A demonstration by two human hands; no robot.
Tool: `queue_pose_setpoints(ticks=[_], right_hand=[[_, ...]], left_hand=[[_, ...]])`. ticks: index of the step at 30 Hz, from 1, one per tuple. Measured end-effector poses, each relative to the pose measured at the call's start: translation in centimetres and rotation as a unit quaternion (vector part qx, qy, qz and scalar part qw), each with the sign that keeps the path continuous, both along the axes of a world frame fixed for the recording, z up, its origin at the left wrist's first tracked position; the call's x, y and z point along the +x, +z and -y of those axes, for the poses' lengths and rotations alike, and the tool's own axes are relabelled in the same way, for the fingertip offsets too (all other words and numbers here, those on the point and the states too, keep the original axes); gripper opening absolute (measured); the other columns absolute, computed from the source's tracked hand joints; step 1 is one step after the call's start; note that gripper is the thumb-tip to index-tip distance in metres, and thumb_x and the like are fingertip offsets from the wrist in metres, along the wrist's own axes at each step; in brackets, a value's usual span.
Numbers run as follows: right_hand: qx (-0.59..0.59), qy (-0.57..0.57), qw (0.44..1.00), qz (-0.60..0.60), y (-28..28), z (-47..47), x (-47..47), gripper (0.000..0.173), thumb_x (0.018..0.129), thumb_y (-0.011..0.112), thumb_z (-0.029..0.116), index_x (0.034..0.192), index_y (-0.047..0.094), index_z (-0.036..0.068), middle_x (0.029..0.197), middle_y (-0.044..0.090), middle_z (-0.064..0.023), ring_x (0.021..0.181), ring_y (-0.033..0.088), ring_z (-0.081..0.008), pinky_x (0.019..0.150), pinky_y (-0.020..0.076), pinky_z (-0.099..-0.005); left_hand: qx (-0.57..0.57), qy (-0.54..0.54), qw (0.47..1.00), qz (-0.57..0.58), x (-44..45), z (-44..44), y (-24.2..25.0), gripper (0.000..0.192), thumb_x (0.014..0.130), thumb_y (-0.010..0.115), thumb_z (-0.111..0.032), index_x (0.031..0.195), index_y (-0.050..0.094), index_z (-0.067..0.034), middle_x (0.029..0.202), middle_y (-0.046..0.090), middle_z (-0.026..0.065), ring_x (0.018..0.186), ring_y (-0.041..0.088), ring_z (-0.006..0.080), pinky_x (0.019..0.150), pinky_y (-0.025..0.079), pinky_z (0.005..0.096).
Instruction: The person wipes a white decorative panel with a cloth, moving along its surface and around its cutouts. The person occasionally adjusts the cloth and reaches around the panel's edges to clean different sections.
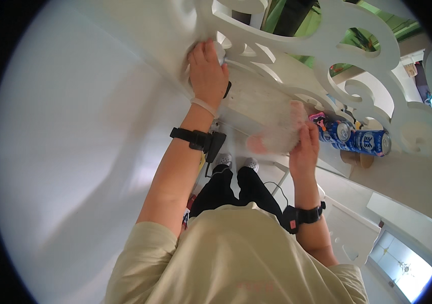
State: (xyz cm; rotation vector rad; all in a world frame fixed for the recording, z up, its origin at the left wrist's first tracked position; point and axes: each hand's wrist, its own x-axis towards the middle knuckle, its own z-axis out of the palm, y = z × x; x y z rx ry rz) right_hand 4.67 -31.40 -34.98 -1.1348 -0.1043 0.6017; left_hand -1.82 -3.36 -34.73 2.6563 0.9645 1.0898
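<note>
My left hand (208,74) reaches into the corner where the white wall meets the ledge. Its fingers curl over a pale rounded object (220,52), mostly hidden beneath them. Beside the wrist a small black object (227,90) partly shows. My right hand (305,146) pinches a thin whitish cloth (280,133) with pinkish patches, blurred by movement, above the ledge (252,93). Close to the right fingers, blue drink cans (366,142) lie on their sides, with a small pink plastic item (317,117) next to them.
A white scroll-cut lattice panel (314,49) rises along the ledge's far side. The smooth white wall (86,114) borders my left arm. Behind the cans sits a brown round object (356,159). A thin cable (278,186) hangs by the black device (290,220) on my right forearm.
</note>
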Motion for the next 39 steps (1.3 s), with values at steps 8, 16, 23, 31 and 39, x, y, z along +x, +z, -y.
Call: queue_pose_setpoints(ticks=[8,16,23,31,39], right_hand=[[-0.216,0.088,0.852,0.469,-3.2,-8.5,0.5,0.019,0.091,0.060,0.008,0.110,0.062,0.003,0.115,0.064,-0.0111,0.111,0.059,-0.0249,0.093,0.0481,-0.0343],[-0.345,0.223,0.613,0.675,-5.5,-15.8,1.3,0.056,0.091,0.058,0.019,0.142,0.042,0.002,0.136,0.053,-0.0152,0.129,0.046,-0.0336,0.111,0.0344,-0.0427],[-0.398,0.197,0.518,0.731,-6.1,-18.7,1.2,0.077,0.089,0.064,0.033,0.152,0.029,0.004,0.145,0.042,-0.0182,0.135,0.040,-0.0367,0.115,0.0260,-0.0480],[-0.380,0.236,0.537,0.715,-6.3,-19.9,3.1,0.089,0.082,0.070,0.044,0.152,0.030,0.005,0.142,0.045,-0.0228,0.130,0.043,-0.0398,0.110,0.0324,-0.0500],[-0.428,0.206,0.589,0.653,-5.3,-18.9,2.4,0.078,0.084,0.068,0.047,0.140,0.043,0.000,0.123,0.059,-0.0223,0.119,0.053,-0.0394,0.103,0.0395,-0.0508]], left_hand=[[-0.151,-0.051,0.986,-0.039,1.2,0.3,-0.9,0.064,0.072,0.077,-0.012,0.129,0.047,-0.007,0.115,0.055,0.0155,0.105,0.057,0.0387,0.090,0.049,0.0457],[-0.198,-0.089,0.955,0.203,-3.8,1.9,1.3,0.063,0.076,0.076,-0.004,0.131,0.045,-0.002,0.124,0.059,0.0148,0.109,0.061,0.0277,0.094,0.051,0.0371],[-0.292,-0.085,0.911,0.277,-8.8,5.2,0.6,0.065,0.073,0.076,-0.004,0.130,0.044,-0.002,0.126,0.060,0.0140,0.109,0.064,0.0262,0.093,0.052,0.0352],[-0.339,-0.071,0.899,0.269,-10.3,6.1,-0.3,0.062,0.073,0.075,-0.004,0.129,0.048,-0.004,0.125,0.061,0.0129,0.106,0.065,0.0243,0.093,0.052,0.0349],[-0.357,-0.083,0.904,0.219,-10.9,6.5,-0.4,0.064,0.076,0.074,-0.002,0.131,0.041,-0.001,0.131,0.059,0.0154,0.109,0.063,0.0227,0.095,0.052,0.0344]])
